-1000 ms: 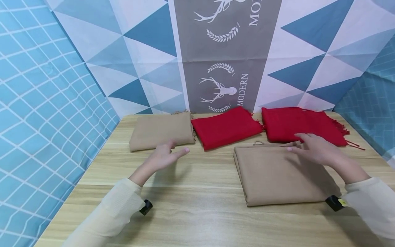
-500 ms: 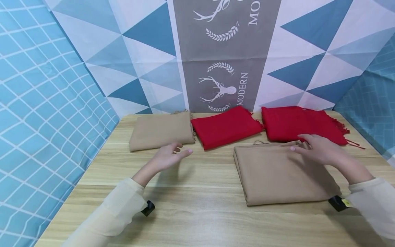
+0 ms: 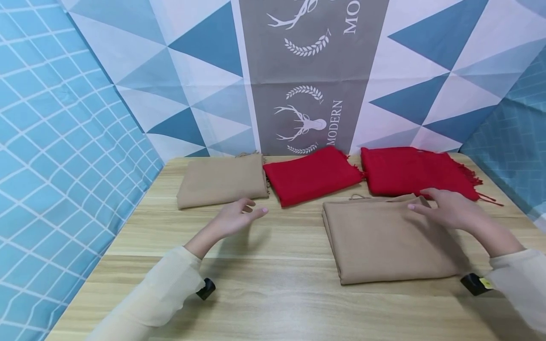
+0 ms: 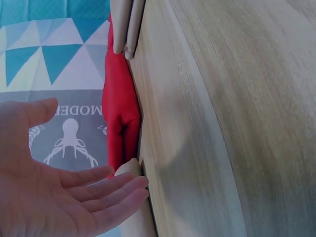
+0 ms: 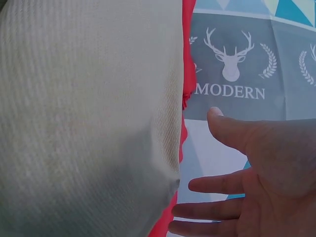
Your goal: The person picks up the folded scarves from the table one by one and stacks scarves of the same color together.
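Over the front right of the table, my right hand (image 3: pixel 454 208) hovers above a large folded tan scarf (image 3: pixel 384 246), fingers relaxed and holding nothing. In the right wrist view that scarf (image 5: pixel 89 98) fills the left side, its edge beside the fingertips. My left hand (image 3: pixel 232 219) hangs in front of a second folded tan scarf (image 3: pixel 222 177) at the back left, thumb and fingers spread apart. The left wrist view shows its palm (image 4: pixel 44 197) facing across the table, with nothing in it. Two folded red scarves, one in the middle (image 3: pixel 313 175) and one at the right (image 3: pixel 414 168), lie along the back.
All of this rests on a wooden table (image 3: pixel 273 284). A patterned cloth backdrop (image 3: pixel 307 71) stands right behind its far edge, and a blue checked curtain (image 3: pixel 55 142) runs along the left side. Fringe trails from the right red scarf toward the table's right edge.
My right hand has drifted slightly right over the tan scarf. My left hand has shifted a little right and nearer, off the front edge of the back-left scarf. The scarves stay in place.
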Demonstrator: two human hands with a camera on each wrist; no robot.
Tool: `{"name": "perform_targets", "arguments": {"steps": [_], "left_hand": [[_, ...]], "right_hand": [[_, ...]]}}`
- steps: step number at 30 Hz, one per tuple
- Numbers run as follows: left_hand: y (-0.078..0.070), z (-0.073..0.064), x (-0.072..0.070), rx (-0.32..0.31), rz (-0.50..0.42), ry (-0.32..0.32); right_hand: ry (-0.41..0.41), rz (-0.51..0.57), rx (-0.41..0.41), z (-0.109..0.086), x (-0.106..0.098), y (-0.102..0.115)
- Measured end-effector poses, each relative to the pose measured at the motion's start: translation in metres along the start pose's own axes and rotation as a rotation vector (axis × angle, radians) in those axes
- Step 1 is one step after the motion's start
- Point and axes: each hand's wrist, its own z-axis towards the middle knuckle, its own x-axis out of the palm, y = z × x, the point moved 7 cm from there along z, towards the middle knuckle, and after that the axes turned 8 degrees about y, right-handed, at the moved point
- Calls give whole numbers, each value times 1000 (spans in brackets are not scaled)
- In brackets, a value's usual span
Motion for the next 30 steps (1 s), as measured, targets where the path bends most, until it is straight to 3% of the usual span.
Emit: {"name": "perform_targets", "arguments": {"steps": [13, 22, 30], "left_hand": [[-1, 6, 8, 16, -47, 13], [-9, 9, 13, 44, -61, 14], [-12, 12, 19, 27, -100, 31]], "right_hand": [[61, 29, 3, -1, 7, -9], [57, 31, 1, -3, 7, -14], [59, 27, 12, -3, 8, -14]]}}
